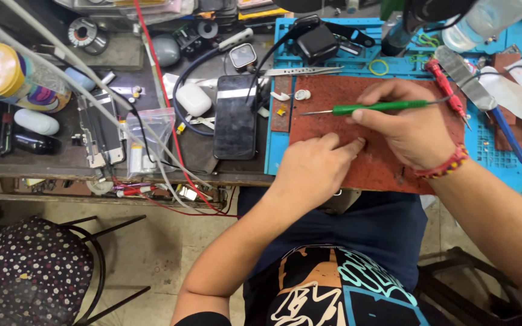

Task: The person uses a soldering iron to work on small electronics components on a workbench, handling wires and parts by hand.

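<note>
From the head view, the right hand [407,128] grips a green screwdriver [370,108], its tip lying flat over the red mat [333,96]. The left hand [314,166] presses fingertips, drawn close, onto the mat beside it; whether they pin anything is hidden. Best keep that hand steady and the wrists low. A phone [235,116] lies left.

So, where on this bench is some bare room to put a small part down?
The red-brown mat is bare between the green screwdriver and the tweezers, and also along its near edge, right of the left hand. The blue mat shows open cells beyond the right hand. Left of the dark phone, cables and bottles crowd everything.
</note>
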